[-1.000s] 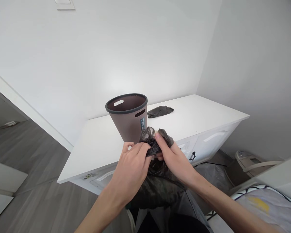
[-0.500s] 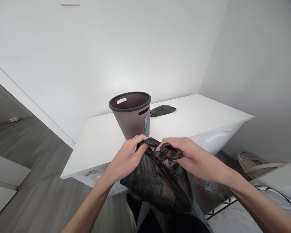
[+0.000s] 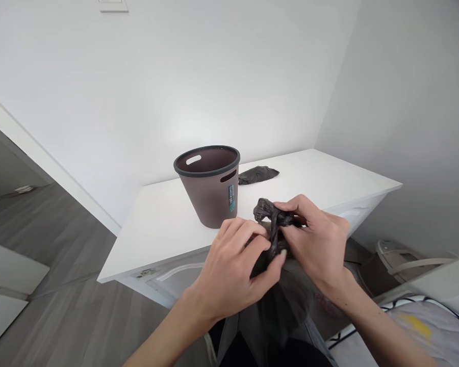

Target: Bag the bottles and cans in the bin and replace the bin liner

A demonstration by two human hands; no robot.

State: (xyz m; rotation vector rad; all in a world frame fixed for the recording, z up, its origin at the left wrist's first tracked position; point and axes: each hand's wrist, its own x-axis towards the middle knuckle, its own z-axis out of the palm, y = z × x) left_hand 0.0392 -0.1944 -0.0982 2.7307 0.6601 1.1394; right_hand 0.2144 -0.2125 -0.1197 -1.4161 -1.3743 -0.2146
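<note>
A black plastic garbage bag hangs in front of me, its gathered, twisted top between my two hands. My right hand pinches a twisted strand of the bag's neck between thumb and fingers. On the other side, my left hand has thumb and fingers closed about the neck just below the loop. The bag's lower part is smeared by motion. Beyond my hands, a brown trash can with a dark rim and cut-out handles stands upright on the white cabinet top.
Another black plastic bag lies flat behind the can, near the wall. The cabinet's front edge is just before my hands. On the right, a beige bin-like object stands on the floor beside a pale quilted surface.
Both hands have shifted right, with the bag's neck now twisted tighter. My left hand has moved from the bag's left edge to the neck. The can stays in place.
</note>
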